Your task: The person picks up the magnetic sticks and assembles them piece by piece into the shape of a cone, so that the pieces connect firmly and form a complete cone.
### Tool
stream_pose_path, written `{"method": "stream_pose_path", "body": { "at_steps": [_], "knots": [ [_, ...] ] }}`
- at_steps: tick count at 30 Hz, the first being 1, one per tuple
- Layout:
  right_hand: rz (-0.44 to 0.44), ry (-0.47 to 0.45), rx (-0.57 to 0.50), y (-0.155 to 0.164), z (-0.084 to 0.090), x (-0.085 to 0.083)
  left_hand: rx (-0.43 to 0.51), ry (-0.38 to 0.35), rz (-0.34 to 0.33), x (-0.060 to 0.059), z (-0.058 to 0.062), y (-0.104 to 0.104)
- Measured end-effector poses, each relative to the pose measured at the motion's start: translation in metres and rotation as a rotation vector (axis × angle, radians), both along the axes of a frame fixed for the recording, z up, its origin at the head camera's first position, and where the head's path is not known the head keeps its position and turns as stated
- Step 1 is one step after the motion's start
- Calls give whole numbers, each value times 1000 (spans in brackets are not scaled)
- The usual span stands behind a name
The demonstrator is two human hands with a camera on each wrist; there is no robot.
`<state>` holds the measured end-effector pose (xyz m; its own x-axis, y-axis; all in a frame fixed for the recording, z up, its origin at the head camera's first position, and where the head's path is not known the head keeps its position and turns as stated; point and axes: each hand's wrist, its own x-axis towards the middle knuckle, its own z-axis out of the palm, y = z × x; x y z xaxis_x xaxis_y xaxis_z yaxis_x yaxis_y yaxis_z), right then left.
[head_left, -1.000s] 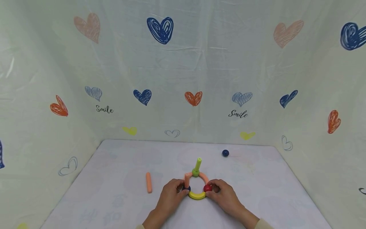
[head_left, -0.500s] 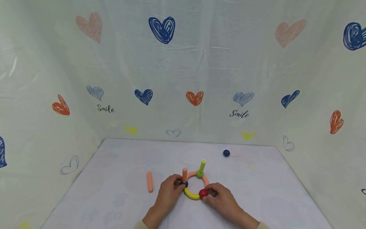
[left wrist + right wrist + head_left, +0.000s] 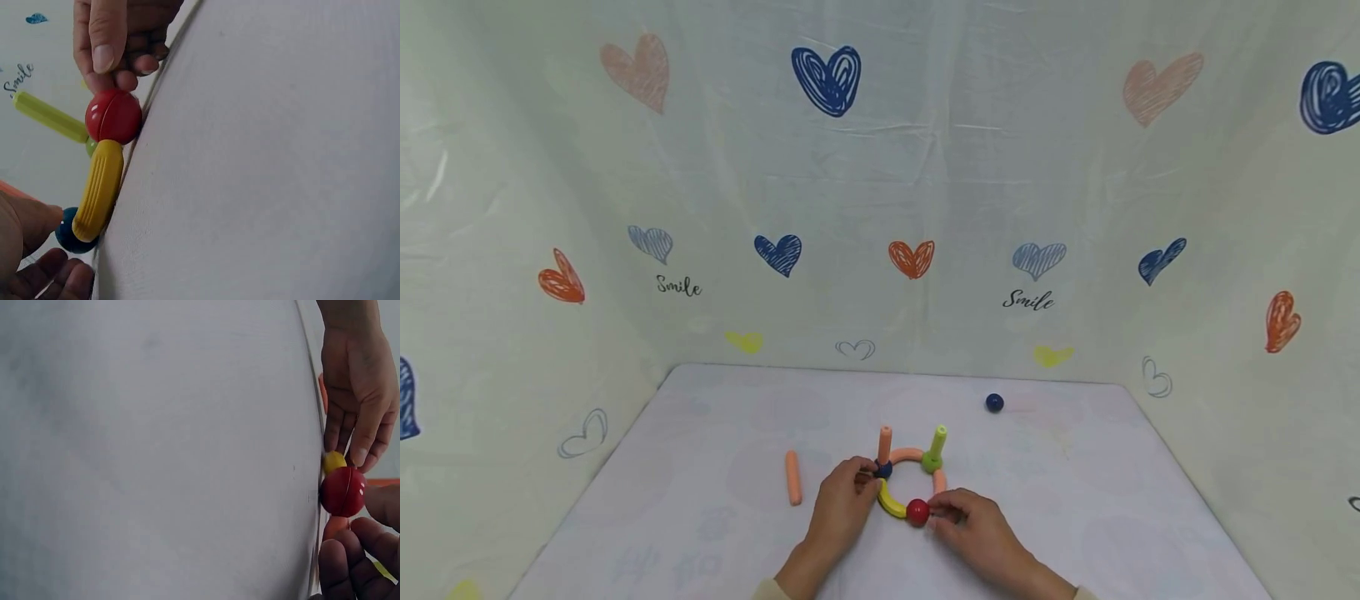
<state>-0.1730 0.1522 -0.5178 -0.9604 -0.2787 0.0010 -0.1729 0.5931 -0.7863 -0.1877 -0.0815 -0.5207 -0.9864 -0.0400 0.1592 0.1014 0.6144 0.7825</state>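
A small ring of toy pieces lies on the white table [image 3: 715, 467]: a blue ball [image 3: 883, 470] with an upright orange stick [image 3: 885, 442], an orange arc [image 3: 907, 455], a green ball [image 3: 932, 463] with a slanted green stick [image 3: 938, 439], a red ball [image 3: 917, 512] and a yellow arc [image 3: 891, 502]. My left hand [image 3: 871, 477] pinches the blue ball [image 3: 70, 235] at the ring's left. My right hand [image 3: 934, 515] pinches the red ball [image 3: 113, 116] at the ring's near side. The right wrist view shows the red ball [image 3: 342, 491] beside my curled fingers [image 3: 350, 565].
A loose orange stick [image 3: 793, 477] lies left of the ring. A second blue ball [image 3: 994, 403] sits alone at the back right. Cloth walls printed with hearts [image 3: 825, 79] close the table on three sides.
Both hands have turned the ring clockwise: the red ball went from the right to the near side, the blue ball moved up the left, the green stick shifted right.
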Motion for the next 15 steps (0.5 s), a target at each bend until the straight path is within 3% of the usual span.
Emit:
{"method": "stream_pose_path", "body": {
  "at_steps": [4,8,11,15],
  "knots": [
    [-115,16,23,4,1,-10,-43,-21,-13,7,4,5],
    [-213,44,40,6,2,-28,-71,-43,-81,13,7,14],
    [-222,50,31,6,4,-41,-81,-44,-141,16,6,21],
    [-171,33,12,3,6,-54,-116,-21,-184,18,3,29]
  ]
}}
